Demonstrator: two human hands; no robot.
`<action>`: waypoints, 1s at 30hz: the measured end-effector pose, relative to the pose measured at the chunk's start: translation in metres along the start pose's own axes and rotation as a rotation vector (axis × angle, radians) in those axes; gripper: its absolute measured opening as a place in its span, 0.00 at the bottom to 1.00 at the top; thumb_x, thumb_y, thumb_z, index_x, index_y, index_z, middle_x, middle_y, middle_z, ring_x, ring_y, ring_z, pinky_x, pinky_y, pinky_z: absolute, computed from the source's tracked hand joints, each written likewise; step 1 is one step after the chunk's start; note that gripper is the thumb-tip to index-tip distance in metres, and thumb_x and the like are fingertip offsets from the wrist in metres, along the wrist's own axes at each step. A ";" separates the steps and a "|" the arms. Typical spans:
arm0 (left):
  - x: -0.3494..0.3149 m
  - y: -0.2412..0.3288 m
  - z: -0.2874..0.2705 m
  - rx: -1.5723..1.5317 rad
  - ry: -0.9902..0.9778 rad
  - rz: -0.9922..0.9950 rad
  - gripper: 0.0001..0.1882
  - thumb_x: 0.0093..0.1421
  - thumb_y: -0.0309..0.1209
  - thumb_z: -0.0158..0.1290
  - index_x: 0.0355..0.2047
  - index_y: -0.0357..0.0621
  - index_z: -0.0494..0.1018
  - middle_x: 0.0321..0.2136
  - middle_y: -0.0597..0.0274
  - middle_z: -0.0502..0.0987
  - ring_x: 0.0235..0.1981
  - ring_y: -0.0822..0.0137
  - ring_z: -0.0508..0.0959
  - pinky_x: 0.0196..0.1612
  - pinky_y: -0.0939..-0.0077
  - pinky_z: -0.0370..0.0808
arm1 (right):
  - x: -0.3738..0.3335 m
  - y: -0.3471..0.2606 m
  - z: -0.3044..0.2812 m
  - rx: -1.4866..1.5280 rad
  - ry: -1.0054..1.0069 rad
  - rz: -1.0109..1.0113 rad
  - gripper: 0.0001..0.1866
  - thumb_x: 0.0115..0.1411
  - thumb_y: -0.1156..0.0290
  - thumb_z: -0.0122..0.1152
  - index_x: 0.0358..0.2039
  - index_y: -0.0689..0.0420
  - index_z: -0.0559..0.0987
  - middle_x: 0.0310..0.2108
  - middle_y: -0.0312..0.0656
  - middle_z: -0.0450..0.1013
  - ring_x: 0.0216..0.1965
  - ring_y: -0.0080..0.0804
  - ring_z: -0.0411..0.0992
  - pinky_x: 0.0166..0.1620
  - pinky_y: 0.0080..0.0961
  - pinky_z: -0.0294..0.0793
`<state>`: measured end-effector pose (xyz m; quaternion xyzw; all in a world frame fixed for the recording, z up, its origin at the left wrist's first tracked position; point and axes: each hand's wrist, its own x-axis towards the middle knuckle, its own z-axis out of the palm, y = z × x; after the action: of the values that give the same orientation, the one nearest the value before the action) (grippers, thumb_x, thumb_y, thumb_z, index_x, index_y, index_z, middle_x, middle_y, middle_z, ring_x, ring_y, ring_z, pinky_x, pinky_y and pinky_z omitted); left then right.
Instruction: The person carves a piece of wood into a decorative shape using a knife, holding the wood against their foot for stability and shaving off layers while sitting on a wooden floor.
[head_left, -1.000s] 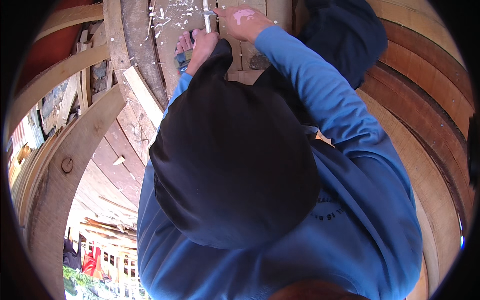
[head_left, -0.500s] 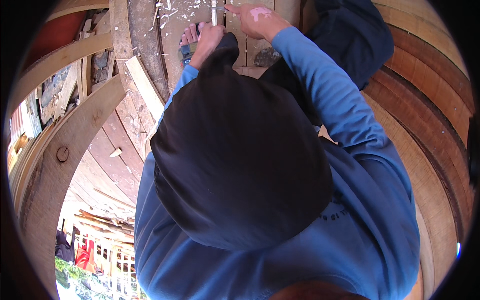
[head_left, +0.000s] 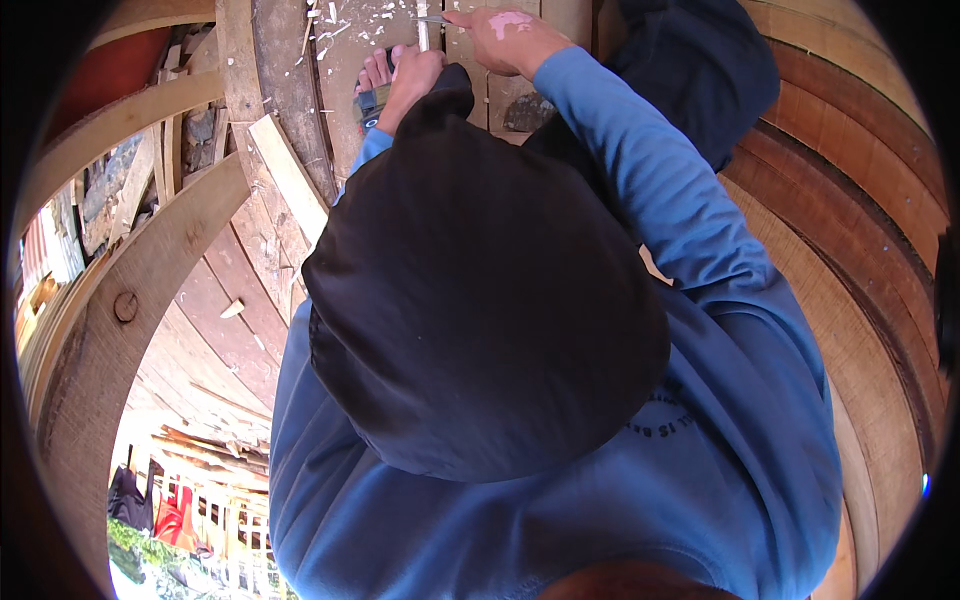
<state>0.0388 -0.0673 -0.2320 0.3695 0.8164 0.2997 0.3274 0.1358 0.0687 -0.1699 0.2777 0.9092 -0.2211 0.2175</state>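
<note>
A thin pale wooden stick (head_left: 423,36) stands out from my left hand (head_left: 414,72), whose fingers are closed around its near end. My right hand (head_left: 506,42) grips a small knife (head_left: 431,19), its narrow grey blade lying across the stick and its handle hidden in my fist. Beside my left hand is a foot in a dark sandal (head_left: 370,98). White shavings (head_left: 375,12) lie scattered over the planks (head_left: 350,60) beneath. A large dark cloth-covered shape (head_left: 490,310) fills the middle of the picture, in front of part of both arms.
Curved wooden ribs (head_left: 130,290) rise on the left, with offcuts (head_left: 135,185) between them. Curved planks (head_left: 860,200) form a wall on the right. A loose board (head_left: 287,175) lies left of my arm, and a small wood chip (head_left: 232,309) rests on the floor.
Both hands, the stick and the knife sit slightly farther left and higher in the picture, as the view has shifted a little. Both grips look the same.
</note>
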 end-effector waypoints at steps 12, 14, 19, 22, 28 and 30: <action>0.003 -0.007 0.003 0.353 -0.034 0.009 0.10 0.52 0.40 0.54 0.28 0.57 0.85 0.34 0.53 0.77 0.39 0.48 0.72 0.41 0.54 0.66 | 0.011 -0.001 -0.009 0.062 -0.036 0.015 0.23 0.73 0.59 0.37 0.55 0.58 0.77 0.51 0.58 0.77 0.53 0.56 0.76 0.57 0.48 0.73; 0.002 -0.012 0.006 0.317 -0.010 -0.019 0.10 0.52 0.41 0.54 0.28 0.57 0.85 0.35 0.53 0.77 0.40 0.47 0.73 0.41 0.54 0.67 | 0.001 -0.009 -0.007 0.028 -0.033 0.081 0.25 0.72 0.69 0.40 0.68 0.45 0.69 0.57 0.50 0.75 0.55 0.51 0.75 0.58 0.46 0.74; 0.001 -0.008 0.000 0.371 -0.073 -0.014 0.11 0.54 0.41 0.54 0.30 0.56 0.85 0.38 0.54 0.77 0.44 0.46 0.73 0.43 0.53 0.68 | -0.015 -0.012 -0.023 -0.018 -0.122 0.044 0.28 0.70 0.70 0.39 0.70 0.40 0.67 0.56 0.51 0.76 0.55 0.51 0.76 0.58 0.45 0.74; -0.001 0.002 -0.005 0.383 -0.099 -0.039 0.12 0.54 0.41 0.54 0.32 0.56 0.85 0.41 0.55 0.78 0.45 0.46 0.73 0.46 0.52 0.69 | -0.011 0.001 -0.013 0.126 -0.024 0.002 0.22 0.73 0.60 0.36 0.55 0.56 0.76 0.50 0.59 0.77 0.52 0.55 0.76 0.57 0.48 0.73; -0.007 0.012 -0.013 0.314 -0.118 -0.069 0.14 0.54 0.42 0.53 0.34 0.55 0.85 0.45 0.53 0.78 0.46 0.44 0.73 0.48 0.49 0.69 | -0.007 0.004 -0.009 0.122 0.048 -0.064 0.29 0.74 0.55 0.35 0.44 0.65 0.81 0.45 0.62 0.78 0.50 0.57 0.77 0.55 0.49 0.74; -0.007 0.017 -0.016 0.363 -0.143 -0.039 0.15 0.53 0.43 0.52 0.35 0.54 0.85 0.45 0.51 0.78 0.46 0.43 0.73 0.49 0.49 0.69 | -0.005 0.007 -0.003 0.104 0.067 -0.071 0.28 0.74 0.55 0.36 0.45 0.65 0.81 0.45 0.61 0.79 0.49 0.57 0.77 0.54 0.49 0.75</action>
<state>0.0375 -0.0676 -0.2073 0.4270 0.8386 0.1142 0.3185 0.1431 0.0733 -0.1663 0.2634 0.9125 -0.2664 0.1642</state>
